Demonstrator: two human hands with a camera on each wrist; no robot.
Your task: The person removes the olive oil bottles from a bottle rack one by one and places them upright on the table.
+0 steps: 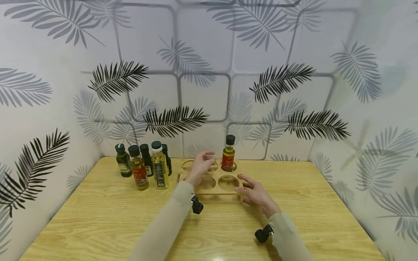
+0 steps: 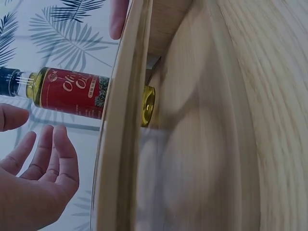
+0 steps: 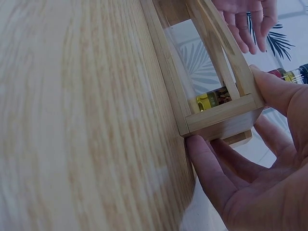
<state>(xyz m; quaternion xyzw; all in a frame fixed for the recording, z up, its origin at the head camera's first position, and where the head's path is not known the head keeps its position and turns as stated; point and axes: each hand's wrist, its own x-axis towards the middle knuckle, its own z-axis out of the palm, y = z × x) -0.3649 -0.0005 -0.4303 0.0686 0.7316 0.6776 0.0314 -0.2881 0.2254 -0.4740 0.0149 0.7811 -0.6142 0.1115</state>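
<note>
A small olive oil bottle (image 1: 228,156) with a red label and black cap stands upright in a rear hole at the right of the wooden bottle rack (image 1: 215,194). Over the rack's left part my left hand (image 1: 201,167) hovers with loosely bent fingers, holding nothing; the left wrist view shows its fingers (image 2: 53,156) apart from the bottle. At the rack's right end, my right hand (image 1: 256,194) grips the corner. In the right wrist view its thumb (image 3: 276,91) lies on the upper edge, while a finger touches the lower corner. My left forearm hides part of the rack.
Left of the rack several oil bottles stand grouped: a red-labelled one (image 1: 139,173), a clear yellow one (image 1: 160,170), a dark green one (image 1: 123,163), with further dark ones behind. A leaf-patterned wall (image 1: 202,90) rises behind the wooden table (image 1: 98,217).
</note>
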